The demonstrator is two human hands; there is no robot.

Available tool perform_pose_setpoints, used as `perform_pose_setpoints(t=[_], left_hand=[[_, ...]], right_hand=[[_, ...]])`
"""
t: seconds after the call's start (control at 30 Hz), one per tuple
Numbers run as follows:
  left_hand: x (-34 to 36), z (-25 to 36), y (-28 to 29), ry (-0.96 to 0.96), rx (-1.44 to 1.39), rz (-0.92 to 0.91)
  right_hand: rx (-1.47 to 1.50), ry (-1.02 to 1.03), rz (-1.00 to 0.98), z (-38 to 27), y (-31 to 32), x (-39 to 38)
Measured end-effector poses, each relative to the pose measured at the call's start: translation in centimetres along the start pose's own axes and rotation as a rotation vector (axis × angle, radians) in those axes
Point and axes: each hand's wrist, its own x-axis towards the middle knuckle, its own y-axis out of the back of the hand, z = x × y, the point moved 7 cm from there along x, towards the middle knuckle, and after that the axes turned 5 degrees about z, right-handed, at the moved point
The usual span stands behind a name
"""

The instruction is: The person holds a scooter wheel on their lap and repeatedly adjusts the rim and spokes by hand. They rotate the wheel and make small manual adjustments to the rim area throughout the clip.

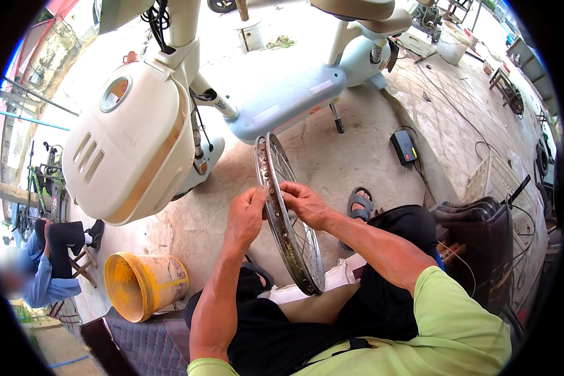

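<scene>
A spoked wheel rim (281, 229), rusty and scratched along its outer channel and without a tyre, stands on edge in front of me, leaning slightly. My left hand (247, 214) is closed on its left edge, thumb toward the top. From the other side my right hand (304, 203) reaches in with bent fingers, gripping the rim close to the spokes; those fingertips are partly hidden behind the rim. Thin spokes (301, 237) show inside it below my right hand. The rim's lower end hangs between my knees, above a pale seat edge.
A cream and light-blue electric scooter (282, 100) stands ahead, its cream front basket (128, 144) at left. A yellow-stained bucket (145, 285) lies tipped at lower left, near a seated person in blue (59, 263). At right are a black charger (404, 147) with a cable and a dark padded seat (476, 232).
</scene>
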Motion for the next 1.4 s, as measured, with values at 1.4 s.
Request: perform_pose_setpoints(t=[1.4], left_hand=[[-0.5, 1.2, -0.6, -0.019, 0.051, 0.029]], right_hand=[[0.065, 0.097, 0.003, -0.8, -0.3, -0.5]])
